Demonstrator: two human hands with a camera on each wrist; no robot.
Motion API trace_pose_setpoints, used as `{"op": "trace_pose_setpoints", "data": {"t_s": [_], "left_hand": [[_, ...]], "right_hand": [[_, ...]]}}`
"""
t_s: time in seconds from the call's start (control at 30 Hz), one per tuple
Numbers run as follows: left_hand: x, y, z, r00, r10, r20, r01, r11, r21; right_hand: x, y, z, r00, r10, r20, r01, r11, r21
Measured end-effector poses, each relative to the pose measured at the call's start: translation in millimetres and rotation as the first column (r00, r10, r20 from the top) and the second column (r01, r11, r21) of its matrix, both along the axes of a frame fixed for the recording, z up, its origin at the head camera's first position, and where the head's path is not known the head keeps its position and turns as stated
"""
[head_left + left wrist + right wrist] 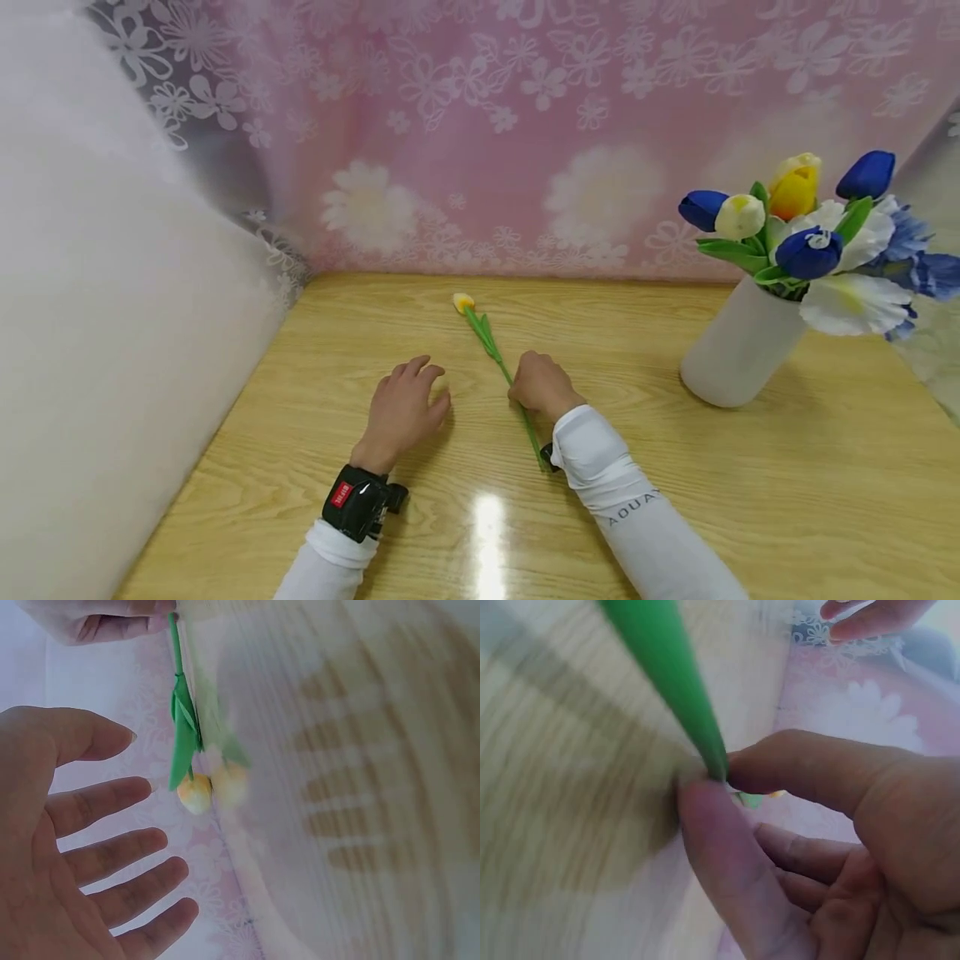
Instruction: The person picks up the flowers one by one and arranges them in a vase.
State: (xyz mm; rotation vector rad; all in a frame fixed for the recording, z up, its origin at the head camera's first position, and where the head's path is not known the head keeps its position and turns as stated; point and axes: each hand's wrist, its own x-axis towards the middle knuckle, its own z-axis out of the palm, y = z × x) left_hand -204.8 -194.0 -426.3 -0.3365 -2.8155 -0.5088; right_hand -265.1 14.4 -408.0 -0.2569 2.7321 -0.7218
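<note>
A single artificial tulip [487, 337] with a yellow and white bloom lies along the wooden table, its bloom pointing away from me. My right hand [543, 385] pinches its green stem between thumb and index finger, as the stem [675, 682] in the right wrist view shows. To the left of the flower, my left hand [405, 406] hovers over the table with fingers spread and nothing in them. In the left wrist view the tulip's bloom [196, 794] and leaves appear beyond the fingertips of that hand [97, 832], apart from them.
A white vase [738, 350] stands at the right, full of blue, yellow and white artificial flowers [810, 250] that lean right. Behind the wooden table [360, 325] hangs a pink floral curtain [480, 150]. A white surface [112, 292] borders the left side.
</note>
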Motion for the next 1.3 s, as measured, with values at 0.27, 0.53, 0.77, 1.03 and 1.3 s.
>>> {"op": "trace_pose_setpoints", "data": {"t_s": [0.27,0.53,0.77,1.03,1.3], "left_hand": [[-3.1,12.8,0.0,0.999,-0.033,-0.03,0.032,0.999,-0.005],[-5.3,26.8,3.3,0.997,-0.067,-0.046,0.068,0.998,0.012],[-9.2,41.8,5.5,0.993,-0.097,-0.074,0.099,0.995,0.015],[-12.3,52.3,8.2,0.988,-0.134,-0.08,0.136,0.991,0.019],[-17.5,63.1,14.3,0.982,-0.158,-0.103,0.161,0.987,0.018]], "right_hand": [[8.3,33,4.4,0.998,-0.034,-0.059,0.028,0.995,-0.092],[18.9,67,31.4,0.971,-0.069,-0.228,0.021,0.977,-0.21],[30.2,95,54.6,0.855,-0.098,-0.51,-0.035,0.969,-0.245],[40.1,126,81.8,0.559,-0.12,-0.82,-0.176,0.95,-0.259],[48.3,151,107.8,0.333,-0.214,-0.918,-0.183,0.941,-0.285]]}}
